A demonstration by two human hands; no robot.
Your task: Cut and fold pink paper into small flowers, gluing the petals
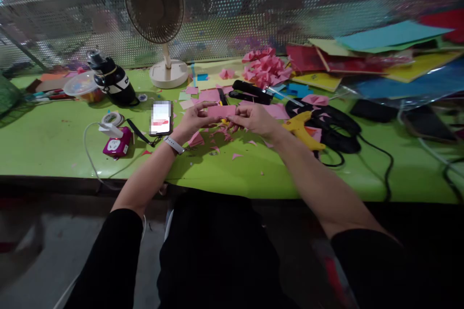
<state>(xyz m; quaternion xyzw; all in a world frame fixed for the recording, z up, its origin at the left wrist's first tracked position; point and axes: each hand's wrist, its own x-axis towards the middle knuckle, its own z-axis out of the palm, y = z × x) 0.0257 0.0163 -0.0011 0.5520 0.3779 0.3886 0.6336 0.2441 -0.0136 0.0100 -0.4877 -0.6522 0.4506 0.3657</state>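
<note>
Between my two hands a small pink paper rectangle (222,112) is held flat above the table. My left hand (194,119) pinches its left end, and my right hand (252,119) has its fingers closed on the right end. Just behind the paper, a black and yellow tool (222,97) is partly covered by it. Pink paper scraps (217,140) lie scattered beneath my hands. A black stapler (252,91) rests behind my right hand. Farther back sits a heap of folded pink paper pieces (266,67).
A yellow glue gun (304,130) lies beside my right forearm, near a black cushion-like object (337,130). A lit phone (160,118), a purple plug adapter (118,142), a dark bottle (112,79) and a fan (168,73) stand left. Coloured sheets (391,36) are stacked at right.
</note>
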